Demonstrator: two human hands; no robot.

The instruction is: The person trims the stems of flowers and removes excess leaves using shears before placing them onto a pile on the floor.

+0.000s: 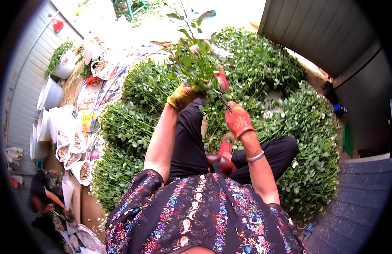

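Observation:
My left hand [183, 96], in a yellow patterned glove, is closed around a bunch of leafy green stems [191, 63] above my raised knee. The stems rise away from me, and a pale bloom shows among the leaves. My right hand [238, 119], in a red glove with a flower print, grips a dark metal cutting tool [223, 98]. The tool points up and left towards the base of the bunch; its exact kind is partly hidden by leaves. Large heaps of cut leafy stems [256, 60] surround my legs.
At left, white buckets [50, 93] stand by a corrugated wall, near paper-wrapped flower bundles [83, 171] and printed sacks [88, 106]. Another person [43, 193] works at lower left. More stem heaps [119, 177] lie on both sides. A metal panel [319, 31] stands at upper right.

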